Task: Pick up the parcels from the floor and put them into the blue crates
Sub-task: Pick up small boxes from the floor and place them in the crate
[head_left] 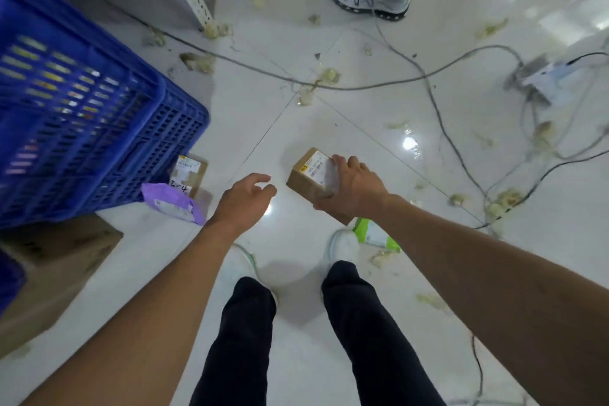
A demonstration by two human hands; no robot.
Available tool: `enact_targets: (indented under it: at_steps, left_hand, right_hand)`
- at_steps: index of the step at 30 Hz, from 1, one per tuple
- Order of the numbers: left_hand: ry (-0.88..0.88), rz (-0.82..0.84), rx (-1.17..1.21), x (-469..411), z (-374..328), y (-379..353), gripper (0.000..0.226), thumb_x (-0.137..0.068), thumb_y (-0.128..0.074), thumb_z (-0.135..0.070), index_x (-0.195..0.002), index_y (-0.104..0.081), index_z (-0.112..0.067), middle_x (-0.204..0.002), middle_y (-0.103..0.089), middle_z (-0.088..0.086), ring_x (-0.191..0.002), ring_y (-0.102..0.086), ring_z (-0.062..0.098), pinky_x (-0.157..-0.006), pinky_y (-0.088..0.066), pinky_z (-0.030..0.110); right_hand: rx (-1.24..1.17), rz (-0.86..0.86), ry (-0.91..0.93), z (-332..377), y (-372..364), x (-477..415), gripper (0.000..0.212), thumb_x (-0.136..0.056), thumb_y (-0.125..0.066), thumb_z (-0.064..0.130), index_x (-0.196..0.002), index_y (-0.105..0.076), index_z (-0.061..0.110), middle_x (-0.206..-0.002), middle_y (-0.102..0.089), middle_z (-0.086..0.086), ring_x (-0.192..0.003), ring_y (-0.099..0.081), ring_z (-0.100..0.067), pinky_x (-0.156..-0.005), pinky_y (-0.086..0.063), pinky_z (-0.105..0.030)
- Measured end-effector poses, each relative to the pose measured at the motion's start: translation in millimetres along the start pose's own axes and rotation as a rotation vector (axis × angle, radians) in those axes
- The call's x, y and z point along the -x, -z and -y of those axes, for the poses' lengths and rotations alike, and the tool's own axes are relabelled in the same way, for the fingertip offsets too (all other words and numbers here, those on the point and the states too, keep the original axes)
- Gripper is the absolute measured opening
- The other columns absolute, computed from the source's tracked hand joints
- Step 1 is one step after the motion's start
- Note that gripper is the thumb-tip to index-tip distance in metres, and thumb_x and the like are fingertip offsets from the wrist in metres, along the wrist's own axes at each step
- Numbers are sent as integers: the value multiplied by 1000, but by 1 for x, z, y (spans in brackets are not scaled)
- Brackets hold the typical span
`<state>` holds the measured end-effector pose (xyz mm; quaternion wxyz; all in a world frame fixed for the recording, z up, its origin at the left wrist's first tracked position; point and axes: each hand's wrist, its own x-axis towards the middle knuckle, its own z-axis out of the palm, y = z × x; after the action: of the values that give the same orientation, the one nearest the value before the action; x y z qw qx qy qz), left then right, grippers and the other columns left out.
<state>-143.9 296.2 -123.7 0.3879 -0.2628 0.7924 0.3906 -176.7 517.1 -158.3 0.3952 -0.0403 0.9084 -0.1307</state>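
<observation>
Right hand clasping cardboard parcel, left hand empty beside it

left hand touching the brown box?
Apart. Head view shows bare floor between the open left hand and the brown box, which only the right hand grips.

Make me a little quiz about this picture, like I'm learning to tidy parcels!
1. True or false: the right hand holds the brown box.
2. Which parcel lies nearest the blue crate? A) purple bag B) green pouch
3. Fill in: the left hand is open and holds ____.

Key: 1 true; 2 A; 3 nothing.
</observation>
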Motion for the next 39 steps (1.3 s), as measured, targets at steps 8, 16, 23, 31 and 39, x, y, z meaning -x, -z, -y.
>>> enact_targets:
  at_steps: [8, 16, 23, 31, 39]
  left_hand:
    - [10, -88, 129, 156, -47, 54, 38, -96, -56, -35, -134, -58, -32, -122, -59, 0, -115, -54, 19, -104, -41, 31]
    - [4, -248, 210, 260, -74, 91, 37, -90, -56, -39, -126, -61, -32, -114, -65, -2, -112, -60, 25, -106, -45, 40]
    - [-17, -385, 239, 308, -67, 139, 42, -94, -54, -38, -135, -56, -31, -122, -64, -1, -113, -59, 20, -100, -45, 34]
    - [-70, -483, 330, 316, -28, 204, 37, -98, -52, -31, -135, -57, -26, -91, -65, -9, -88, -60, 16, -80, -42, 27]
    - [-117, -526, 357, 303, 38, 293, 38, -99, -50, -32, -136, -56, -26, -106, -65, -6, -83, -61, 17, -85, -49, 33]
  right_hand:
    - [40, -20, 35, 37, 111, 119, 104, -64, -71, 73, -142, -29, 19, -125, -46, -9, -119, -47, -30, -96, -44, -44]
    - [173, -20, 218, 99, 191, 206, 109, -64, -69, 76, -145, -26, 17, -128, -43, -12, -118, -47, -32, -94, -46, -42]
    - [300, -88, 350, 166, 213, 243, 107, -64, -70, 74, -142, -30, 15, -130, -45, -12, -120, -47, -31, -95, -45, -43]
    - [423, -197, 425, 251, 225, 240, 103, -67, -66, 76, -141, -30, 14, -128, -45, -11, -117, -48, -31, -93, -43, -44]
    - [481, -316, 492, 357, 221, 222, 101, -69, -65, 72, -143, -27, 15, -130, -48, -11, -115, -50, -30, -94, -45, -44]
